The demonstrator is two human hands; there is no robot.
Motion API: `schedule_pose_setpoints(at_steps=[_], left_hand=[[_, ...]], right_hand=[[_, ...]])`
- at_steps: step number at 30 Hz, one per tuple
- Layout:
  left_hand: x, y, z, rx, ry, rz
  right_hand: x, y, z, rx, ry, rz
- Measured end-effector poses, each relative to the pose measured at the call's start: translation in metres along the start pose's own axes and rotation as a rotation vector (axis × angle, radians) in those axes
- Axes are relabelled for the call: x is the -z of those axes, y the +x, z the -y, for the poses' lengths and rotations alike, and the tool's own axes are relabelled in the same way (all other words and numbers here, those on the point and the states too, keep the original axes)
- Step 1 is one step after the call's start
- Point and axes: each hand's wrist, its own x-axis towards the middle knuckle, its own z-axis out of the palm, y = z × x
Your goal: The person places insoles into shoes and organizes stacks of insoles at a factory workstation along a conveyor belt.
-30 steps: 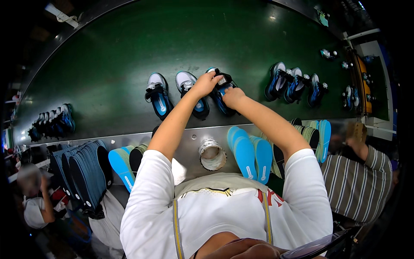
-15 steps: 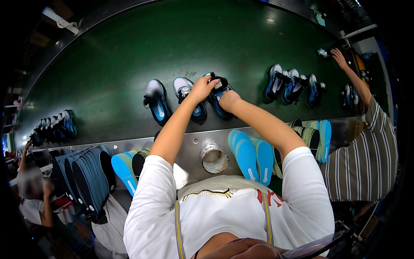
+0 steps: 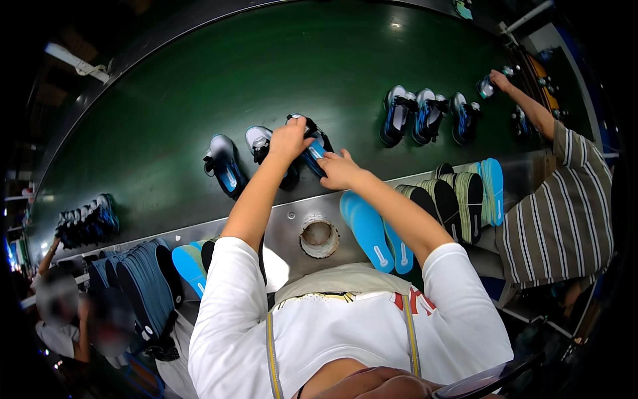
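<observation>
A black-and-blue sports shoe [image 3: 321,138] lies on the green belt in front of me, a bright blue insole [image 3: 315,151] showing inside it. My left hand [image 3: 288,141] is closed over the shoe's front and tongue, hiding part of it. Beside the shoe's opening is my right hand [image 3: 340,170], its fingers stretched out and thumb apart, the fingertips at the insole's edge. To the left stand two similar shoes, a grey-toed shoe [image 3: 258,138] partly behind my left forearm and another shoe [image 3: 224,165] with a blue insole in it.
Blue insoles [image 3: 365,229] and dark-and-green insole stacks [image 3: 444,203] stand along the metal ledge [image 3: 286,233], with a round, stained container [image 3: 319,237] between them and me. More shoes [image 3: 425,116] sit right on the belt [image 3: 199,80]. A co-worker in stripes [image 3: 555,206] reaches for a shoe there.
My right hand has come out of the shoe's opening, back toward its heel. My left hand stays at the shoe's front. The belt's shoes have shifted left in view.
</observation>
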Motion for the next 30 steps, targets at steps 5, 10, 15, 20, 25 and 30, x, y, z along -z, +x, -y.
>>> schedule_pose_setpoints(at_steps=[5, 10, 15, 20, 25, 30], left_hand=[[-0.001, 0.001, 0.009, 0.037, -0.086, 0.105], [0.006, -0.004, 0.009, -0.075, -0.017, 0.213], [0.021, 0.001, 0.012, -0.06, 0.019, 0.242], [0.018, 0.003, 0.001, 0.004, 0.132, 0.23], [0.011, 0.0, 0.004, 0.009, 0.178, 0.219], [0.012, -0.003, 0.001, -0.04, 0.098, 0.173]], right_hand=[[-0.014, -0.09, -0.003, 0.146, 0.199, -0.633], [-0.029, -0.185, -0.008, -0.205, 0.174, -0.704], [-0.071, -0.236, -0.006, -0.433, 0.082, -0.696], [-0.081, -0.251, 0.0, -0.526, 0.282, -0.651], [-0.09, -0.258, -0.002, -0.554, 0.301, -0.604], [-0.085, -0.258, -0.009, -0.551, 0.298, -0.556]])
